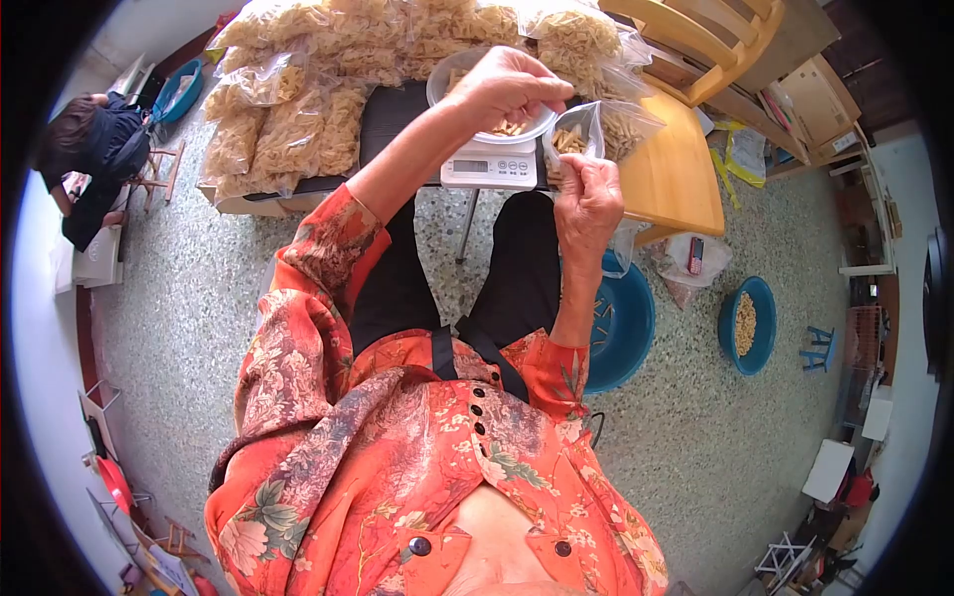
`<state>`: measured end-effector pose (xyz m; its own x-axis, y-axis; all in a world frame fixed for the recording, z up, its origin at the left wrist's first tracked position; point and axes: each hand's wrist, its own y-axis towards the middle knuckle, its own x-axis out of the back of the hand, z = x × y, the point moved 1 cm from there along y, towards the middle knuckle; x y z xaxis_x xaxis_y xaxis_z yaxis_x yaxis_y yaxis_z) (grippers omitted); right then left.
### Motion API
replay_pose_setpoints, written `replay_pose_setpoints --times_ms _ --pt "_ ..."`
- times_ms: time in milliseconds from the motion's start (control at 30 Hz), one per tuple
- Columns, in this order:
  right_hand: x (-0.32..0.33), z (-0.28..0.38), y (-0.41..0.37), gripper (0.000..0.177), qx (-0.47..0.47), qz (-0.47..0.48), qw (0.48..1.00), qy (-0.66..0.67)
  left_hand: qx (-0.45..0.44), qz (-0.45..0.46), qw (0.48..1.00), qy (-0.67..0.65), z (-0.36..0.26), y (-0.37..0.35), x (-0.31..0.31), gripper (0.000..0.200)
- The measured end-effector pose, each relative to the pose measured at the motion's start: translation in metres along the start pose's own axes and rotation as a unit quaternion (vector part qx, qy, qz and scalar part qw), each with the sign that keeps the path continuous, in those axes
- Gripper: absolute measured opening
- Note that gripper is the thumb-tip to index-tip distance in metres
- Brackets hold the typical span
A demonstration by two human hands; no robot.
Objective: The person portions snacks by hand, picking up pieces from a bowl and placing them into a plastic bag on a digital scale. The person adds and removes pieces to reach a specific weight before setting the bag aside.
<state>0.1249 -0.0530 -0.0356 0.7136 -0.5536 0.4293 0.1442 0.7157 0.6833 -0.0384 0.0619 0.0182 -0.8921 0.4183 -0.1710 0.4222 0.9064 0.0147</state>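
My right hand [588,197] is closed on the near edge of a clear plastic bag [592,127] with short pale-tan pieces in it. My left hand [512,87] is above the scale, just left of the bag's mouth, thumb and fingers pinched together; what they hold, if anything, I cannot make out. Below that hand, a white round bowl [540,129] with more of the pieces rests on a white digital scale [489,169]. Another filled clear bag [624,131] lies just right of the open one.
Filled bags [298,129] are stacked across the table. A wooden chair [686,179] stands at the right. On the floor are a large blue tub [636,333], a smaller blue tub [762,343] with pale pieces and a small blue stool [819,350]. Another person [99,149] sits far left.
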Motion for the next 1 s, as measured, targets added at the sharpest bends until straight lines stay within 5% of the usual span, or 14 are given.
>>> replay_pose_setpoints --times_ms 200,267,533,633,1000 --pt "0.004 -0.002 0.000 0.010 0.000 -0.011 1.000 -0.013 -0.142 -0.122 0.932 0.309 0.000 0.024 0.057 0.017" --pt "0.005 -0.001 0.000 0.011 0.011 -0.012 1.000 -0.026 -0.170 -0.145 0.802 0.554 0.004 0.030 0.065 0.016" --pt "0.013 0.006 0.002 0.010 0.018 -0.014 0.999 -0.028 -0.110 -0.083 0.658 0.741 0.022 0.046 0.047 0.014" --pt "0.013 0.007 0.002 0.010 0.024 -0.012 0.999 -0.030 -0.112 -0.058 0.631 0.765 0.024 0.048 0.044 0.015" --pt "0.012 0.006 0.001 0.011 0.021 -0.004 0.999 -0.040 -0.055 -0.065 0.655 0.751 0.015 0.044 0.038 0.021"
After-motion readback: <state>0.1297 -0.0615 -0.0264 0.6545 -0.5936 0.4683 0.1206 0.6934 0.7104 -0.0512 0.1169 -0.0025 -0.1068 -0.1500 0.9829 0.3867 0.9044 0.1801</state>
